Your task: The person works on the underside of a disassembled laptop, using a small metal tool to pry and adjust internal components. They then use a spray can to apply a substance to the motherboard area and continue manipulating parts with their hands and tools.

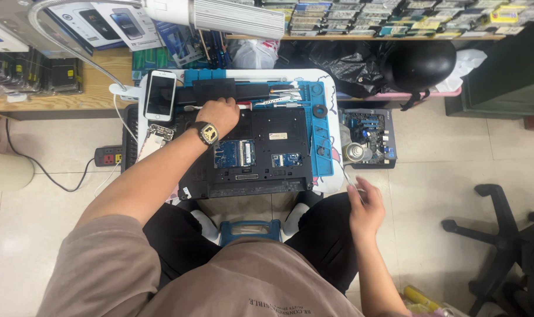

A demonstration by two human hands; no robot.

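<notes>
Opened laptop [246, 152] on mat [321, 141], centre. Left hand [218, 115] at 11 o'clock, curled on a white-tipped tool [243, 106]. Right hand [365, 208] at 4 o'clock, loosely closed; contents unclear. Probably heavy, stiff, boards fragile; best gripped by edges.

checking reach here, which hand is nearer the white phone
Left. The left hand rests on the opened laptop just right of the white phone; the right hand hangs off the table's far side.

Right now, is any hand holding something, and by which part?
Left hand grips a thin white-handled tool by its handle. Right hand: cannot tell.
</notes>
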